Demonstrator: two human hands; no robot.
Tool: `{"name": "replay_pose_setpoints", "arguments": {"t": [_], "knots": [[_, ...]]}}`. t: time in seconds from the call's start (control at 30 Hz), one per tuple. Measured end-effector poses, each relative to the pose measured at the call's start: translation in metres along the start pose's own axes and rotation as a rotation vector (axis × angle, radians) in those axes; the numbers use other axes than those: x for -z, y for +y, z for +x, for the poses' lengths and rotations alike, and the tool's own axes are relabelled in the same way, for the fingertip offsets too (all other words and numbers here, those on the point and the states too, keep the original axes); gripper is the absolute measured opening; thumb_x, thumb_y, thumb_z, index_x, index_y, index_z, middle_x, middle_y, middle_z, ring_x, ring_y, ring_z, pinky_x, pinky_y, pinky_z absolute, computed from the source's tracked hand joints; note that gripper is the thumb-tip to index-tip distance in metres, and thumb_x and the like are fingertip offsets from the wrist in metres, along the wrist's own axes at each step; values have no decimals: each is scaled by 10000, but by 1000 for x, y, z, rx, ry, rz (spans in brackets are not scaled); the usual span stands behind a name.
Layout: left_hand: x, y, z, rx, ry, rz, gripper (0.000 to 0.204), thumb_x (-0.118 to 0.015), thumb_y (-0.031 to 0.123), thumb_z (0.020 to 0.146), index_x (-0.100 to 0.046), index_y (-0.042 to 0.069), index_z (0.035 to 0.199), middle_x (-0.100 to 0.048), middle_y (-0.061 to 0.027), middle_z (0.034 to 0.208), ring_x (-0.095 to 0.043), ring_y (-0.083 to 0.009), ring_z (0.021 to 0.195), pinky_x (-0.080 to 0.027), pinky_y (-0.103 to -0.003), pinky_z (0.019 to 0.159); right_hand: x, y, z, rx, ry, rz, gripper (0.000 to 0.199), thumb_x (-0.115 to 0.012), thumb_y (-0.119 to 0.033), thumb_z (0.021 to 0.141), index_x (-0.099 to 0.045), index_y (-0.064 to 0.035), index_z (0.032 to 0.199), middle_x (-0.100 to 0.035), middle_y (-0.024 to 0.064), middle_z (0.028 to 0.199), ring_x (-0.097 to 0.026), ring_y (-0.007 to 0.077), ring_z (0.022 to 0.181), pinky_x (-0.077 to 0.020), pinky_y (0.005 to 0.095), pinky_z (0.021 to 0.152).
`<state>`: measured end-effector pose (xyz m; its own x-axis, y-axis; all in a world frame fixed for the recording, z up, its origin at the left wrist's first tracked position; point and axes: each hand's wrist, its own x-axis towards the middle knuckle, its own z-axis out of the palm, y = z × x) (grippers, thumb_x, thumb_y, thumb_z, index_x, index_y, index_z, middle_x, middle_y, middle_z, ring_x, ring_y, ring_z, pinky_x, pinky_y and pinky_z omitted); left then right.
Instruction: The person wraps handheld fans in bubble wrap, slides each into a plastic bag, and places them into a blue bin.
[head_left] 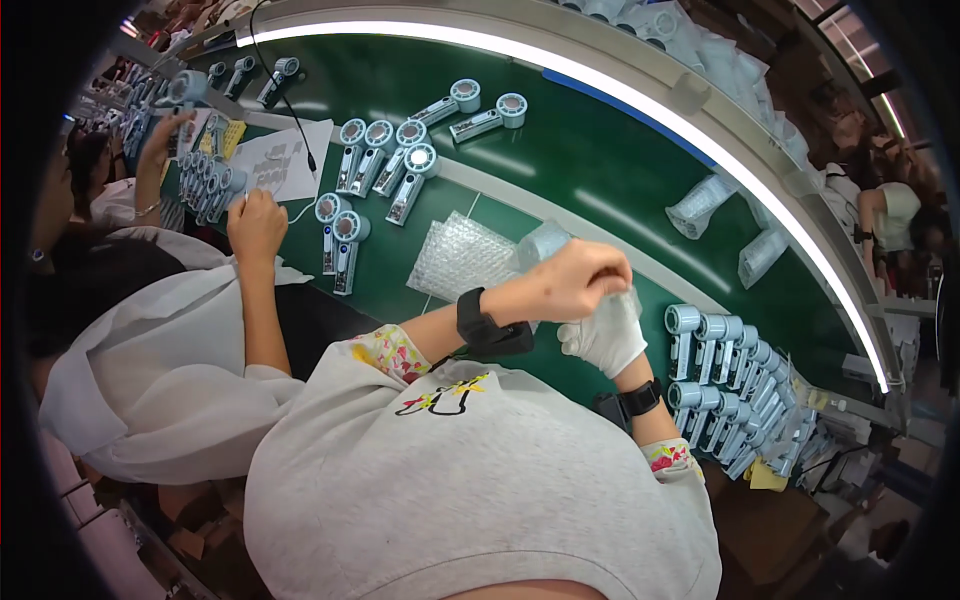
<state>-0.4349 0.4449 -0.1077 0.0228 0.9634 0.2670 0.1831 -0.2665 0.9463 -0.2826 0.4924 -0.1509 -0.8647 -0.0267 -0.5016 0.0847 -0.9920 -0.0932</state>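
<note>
My bare left hand (565,283) is closed, its fingers pinched against a clear plastic bubble bag (632,298). Just beneath it, my right hand (610,338), in a white glove, is closed around the lower part of the same bag. Partly behind my left hand shows the pale blue round head of a handheld fan (541,243); whether it is inside the bag I cannot tell. A stack of flat bubble bags (462,258) lies on the green bench just left of my hands.
Rows of handheld fans (735,350) are piled at the right. Several more fans (380,150) lie at the back left. Wrapped fans (700,205) rest beyond the divider, under a curved light strip (700,125). A co-worker's hand (257,225) is at the left, by white paper (285,165).
</note>
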Motion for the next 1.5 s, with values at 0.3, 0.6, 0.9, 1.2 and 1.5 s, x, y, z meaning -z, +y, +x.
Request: {"name": "replay_pose_setpoints", "arguments": {"t": [0.3,0.6,0.9,1.2,1.5], "knots": [[117,-141,55,269,314,792,347,-661,198,730,-546,47,1021,-531,-137,1059,-482,-323,1042,-419,-402,834,124,-141,113,686,816,-803,376,-486,-284,882,-493,-18,1146,-589,121,1007,-566,259,891,-452,368,774],[158,-245,37,255,396,490,391,-556,282,852,-510,35,1151,-596,-130,973,-573,-283,890,-455,-395,779,178,-152,123,1015,1010,-1804,394,-501,-258,897,-493,-14,1206,-540,179,1191,-552,272,1043,-419,356,898],[63,-67,-19,426,284,-656,521,-405,391,938,-378,15,1297,-583,-99,925,-567,-141,605,-467,-243,572,-28,-32,72,982,447,-1166,518,-576,-237,866,-388,-11,1293,-560,161,1128,-558,226,1026,-446,329,865],[20,-42,-69,-115,379,324,466,-360,372,956,-438,-1,1225,-555,-107,1024,-529,-214,904,-428,-308,780,-31,15,21,580,292,-633,487,-566,-204,859,-374,-14,1264,-573,149,1037,-608,205,818,-510,332,702],[-43,-153,-123,408,262,753,211,-524,199,868,-542,-10,887,-553,-154,852,-524,-326,837,-425,-407,741,-55,11,-17,315,123,254,400,-575,-194,839,-450,-1,1167,-552,111,906,-558,147,670,-491,249,551]]}}
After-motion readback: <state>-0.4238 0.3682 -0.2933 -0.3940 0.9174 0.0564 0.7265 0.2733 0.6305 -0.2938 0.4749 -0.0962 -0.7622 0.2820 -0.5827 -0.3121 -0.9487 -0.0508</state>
